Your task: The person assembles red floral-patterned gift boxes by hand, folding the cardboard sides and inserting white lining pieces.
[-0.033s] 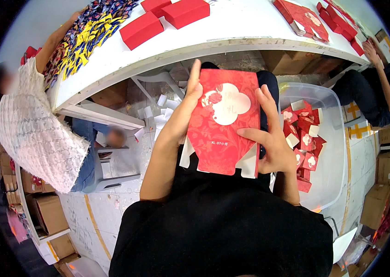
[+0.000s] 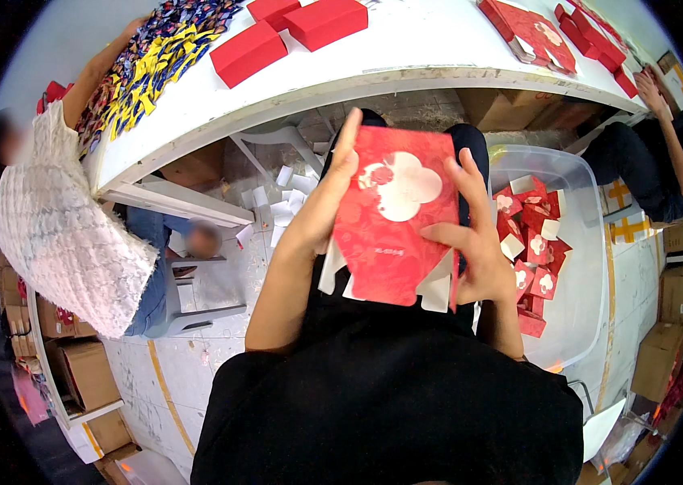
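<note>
Red card with a pale flower shape fills the space between my hands: a flat, unfolded box blank (image 2: 394,214), held over my lap below the white worktop (image 2: 406,61). My left hand (image 2: 321,210) lies along its edge at 9 o'clock, thumb up the side toward 12. My right hand (image 2: 471,242) holds the edge at 3 o'clock, fingers (image 2: 446,234) spread over the printed face. Both grips are closed on the blank, firm but flat, neither pinching hard.

White flaps hang at 6 o'clock, and I judge the fold starts there. To do it well I would keep the panel taut between both hands, let the thumbs find the scored lines, and bend along them rather than across the print. Pressing with the fingertips spread avoids creasing the flower face. The card is thin, so a twist could buckle it.

At 3 o'clock, just beside my right forearm, the clear plastic bin (image 2: 576,242) holds small red boxes (image 2: 531,242). Paper scraps (image 2: 285,202) litter the floor at 10 o'clock. Red boxes (image 2: 289,32) sit on the worktop at 12, bright wrapped pieces (image 2: 147,69) at 11.
</note>
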The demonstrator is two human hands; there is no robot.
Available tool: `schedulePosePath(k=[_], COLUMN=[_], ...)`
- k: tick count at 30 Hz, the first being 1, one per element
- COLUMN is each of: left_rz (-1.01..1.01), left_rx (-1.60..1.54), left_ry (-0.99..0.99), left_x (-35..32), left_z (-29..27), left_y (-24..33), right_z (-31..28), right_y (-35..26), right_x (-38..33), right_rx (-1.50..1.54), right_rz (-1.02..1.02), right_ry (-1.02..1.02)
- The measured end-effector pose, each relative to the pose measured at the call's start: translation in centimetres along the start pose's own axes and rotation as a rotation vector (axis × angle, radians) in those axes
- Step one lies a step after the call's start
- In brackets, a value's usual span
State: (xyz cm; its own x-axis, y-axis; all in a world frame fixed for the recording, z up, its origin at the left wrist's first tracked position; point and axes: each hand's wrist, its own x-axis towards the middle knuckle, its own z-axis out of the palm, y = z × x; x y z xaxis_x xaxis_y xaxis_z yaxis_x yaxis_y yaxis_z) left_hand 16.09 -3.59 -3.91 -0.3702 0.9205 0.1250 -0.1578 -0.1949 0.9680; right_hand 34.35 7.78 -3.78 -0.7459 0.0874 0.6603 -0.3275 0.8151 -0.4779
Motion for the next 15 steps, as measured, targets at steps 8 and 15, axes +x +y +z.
schedulePosePath(k=[8,15], left_rz=[0.073,0.118], left_rx=[0.142,0.238], left_ry=[-0.232,-0.121], left_x=[-1.1,-1.6], left_z=[0.2,0.5], left_y=[-0.1,0.3], right_z=[2.3,3.7], right_y=[1.9,0.8], right_x=[-0.3,-0.1], right_rx=[0.552,0.643], right_rz=[0.141,0.272], right_ry=[0.406,0.560])
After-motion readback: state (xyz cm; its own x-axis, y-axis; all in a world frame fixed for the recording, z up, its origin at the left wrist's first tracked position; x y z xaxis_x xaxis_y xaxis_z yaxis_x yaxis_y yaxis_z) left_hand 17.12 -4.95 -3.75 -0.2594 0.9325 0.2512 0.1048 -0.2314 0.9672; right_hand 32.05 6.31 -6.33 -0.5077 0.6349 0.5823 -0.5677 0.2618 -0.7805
